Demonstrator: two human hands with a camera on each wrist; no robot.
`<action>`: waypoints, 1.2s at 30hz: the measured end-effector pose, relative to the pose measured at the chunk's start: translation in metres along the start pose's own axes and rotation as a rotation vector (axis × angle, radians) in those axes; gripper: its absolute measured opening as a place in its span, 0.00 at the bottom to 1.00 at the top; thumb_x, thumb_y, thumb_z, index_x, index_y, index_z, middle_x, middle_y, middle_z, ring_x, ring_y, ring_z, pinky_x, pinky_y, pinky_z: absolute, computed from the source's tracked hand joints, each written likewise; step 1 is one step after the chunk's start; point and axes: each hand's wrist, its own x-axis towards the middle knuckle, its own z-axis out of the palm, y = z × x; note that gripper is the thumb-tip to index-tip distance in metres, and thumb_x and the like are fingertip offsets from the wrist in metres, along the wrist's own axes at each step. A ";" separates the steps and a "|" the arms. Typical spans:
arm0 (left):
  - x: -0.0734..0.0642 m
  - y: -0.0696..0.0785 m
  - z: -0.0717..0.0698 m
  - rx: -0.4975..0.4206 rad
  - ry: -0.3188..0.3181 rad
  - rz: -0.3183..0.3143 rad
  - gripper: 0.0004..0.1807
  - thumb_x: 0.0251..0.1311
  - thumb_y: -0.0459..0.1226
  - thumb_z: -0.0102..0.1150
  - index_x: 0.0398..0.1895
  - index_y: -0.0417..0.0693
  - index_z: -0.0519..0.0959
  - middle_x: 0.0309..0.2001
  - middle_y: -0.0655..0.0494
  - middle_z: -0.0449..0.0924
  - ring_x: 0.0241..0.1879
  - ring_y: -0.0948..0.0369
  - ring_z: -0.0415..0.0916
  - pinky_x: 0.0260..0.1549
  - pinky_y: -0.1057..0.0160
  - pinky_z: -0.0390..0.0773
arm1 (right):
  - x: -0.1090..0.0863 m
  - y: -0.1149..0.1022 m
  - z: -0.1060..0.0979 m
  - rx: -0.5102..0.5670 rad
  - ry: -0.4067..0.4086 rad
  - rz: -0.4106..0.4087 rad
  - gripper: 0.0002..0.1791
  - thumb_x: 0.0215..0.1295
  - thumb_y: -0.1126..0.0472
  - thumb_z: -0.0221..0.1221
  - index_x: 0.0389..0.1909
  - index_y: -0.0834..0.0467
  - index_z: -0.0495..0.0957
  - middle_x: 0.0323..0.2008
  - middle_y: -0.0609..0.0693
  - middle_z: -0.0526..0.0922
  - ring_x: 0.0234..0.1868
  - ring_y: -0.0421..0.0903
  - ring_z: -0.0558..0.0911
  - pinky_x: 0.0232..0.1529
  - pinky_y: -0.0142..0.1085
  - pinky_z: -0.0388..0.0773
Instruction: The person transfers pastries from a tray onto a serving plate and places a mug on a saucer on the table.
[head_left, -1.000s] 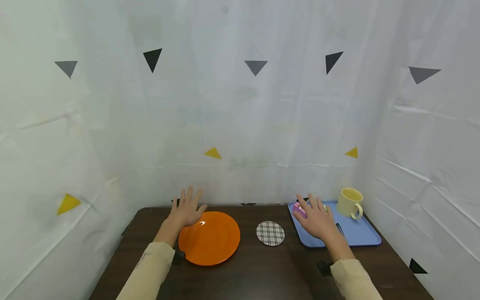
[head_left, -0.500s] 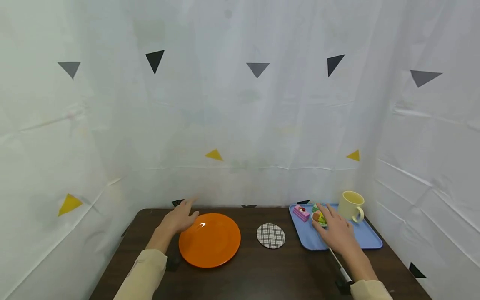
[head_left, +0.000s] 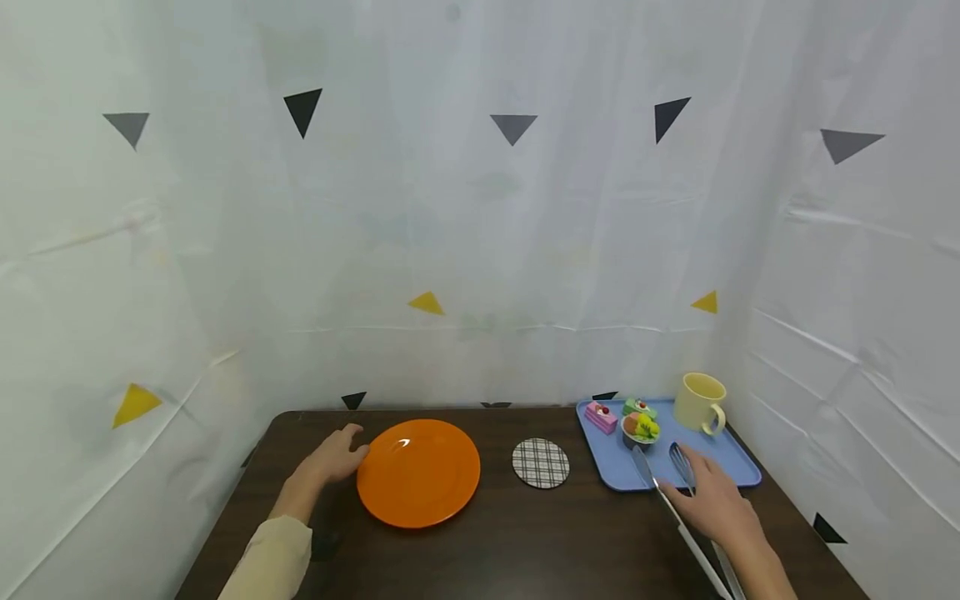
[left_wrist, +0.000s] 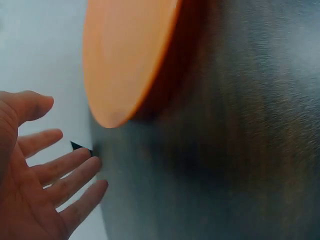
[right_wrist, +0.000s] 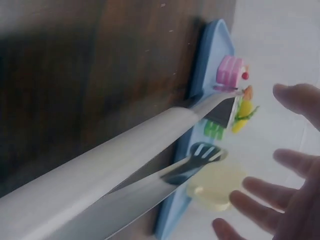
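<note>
My left hand (head_left: 326, 462) hovers just left of the orange plate (head_left: 418, 473), fingers loosely spread and holding nothing. In the left wrist view the palm and fingers (left_wrist: 70, 172) show beside the plate's rim. My right hand (head_left: 716, 504) is over the front right of the blue tray (head_left: 615, 471), above the fork (head_left: 682, 464) and the knife (head_left: 693, 546). Both have long pale handles that reach past the tray's front edge. In the right wrist view the right hand's fingers (right_wrist: 260, 212) are apart, with nothing between them.
A yellow mug (head_left: 697, 400) stands at the tray's back right. On its left side are a pink cake slice (head_left: 601, 417), a green cake piece (head_left: 639, 407) and a small cup of food (head_left: 641, 427). A checked coaster (head_left: 541, 463) lies between plate and tray.
My left hand has drawn back and left, off the plate's edge. My right hand has moved right and nearer, uncovering the food, knife and fork.
</note>
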 end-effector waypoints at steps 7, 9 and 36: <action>-0.001 -0.012 0.013 -0.034 0.021 -0.083 0.32 0.78 0.43 0.53 0.75 0.28 0.65 0.65 0.26 0.76 0.62 0.34 0.79 0.62 0.33 0.78 | -0.005 0.015 0.010 0.026 -0.100 0.086 0.67 0.62 0.23 0.64 0.81 0.70 0.52 0.71 0.85 0.59 0.70 0.85 0.66 0.60 0.78 0.71; -0.001 -0.015 0.016 -0.043 0.023 -0.100 0.32 0.78 0.43 0.53 0.75 0.29 0.66 0.62 0.28 0.79 0.59 0.36 0.81 0.60 0.34 0.79 | -0.005 0.016 0.014 0.037 -0.124 0.113 0.67 0.62 0.24 0.65 0.80 0.71 0.51 0.71 0.86 0.59 0.70 0.85 0.66 0.60 0.78 0.71; 0.010 -0.027 0.048 -0.304 0.068 -0.117 0.25 0.79 0.39 0.52 0.69 0.29 0.70 0.55 0.33 0.82 0.45 0.51 0.83 0.48 0.51 0.86 | -0.023 0.033 0.035 0.126 -0.173 0.201 0.62 0.65 0.34 0.69 0.72 0.82 0.53 0.65 0.86 0.68 0.64 0.83 0.73 0.58 0.70 0.76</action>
